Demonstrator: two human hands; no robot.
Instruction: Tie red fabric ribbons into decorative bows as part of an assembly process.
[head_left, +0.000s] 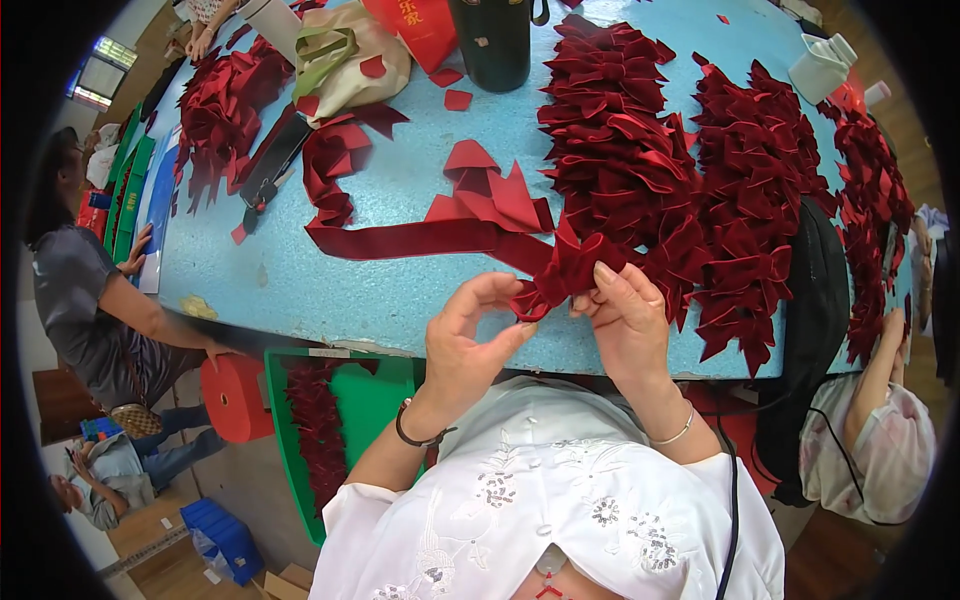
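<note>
A dark red velvet bow [565, 272] sits pinched between both hands at the near edge of the blue table [300, 290]. Its loops are folded and bunched, not yet flat. A long ribbon [420, 240] of the same velvet runs from it leftward across the table, lying flat, then bends up into a loose, crumpled heap of folds and cut ends.

craft workshop: long blue worktable [400, 290] heaped with dark red ribbon bows [690, 170], co-workers alongside, ribbon roll [235, 398].
</note>
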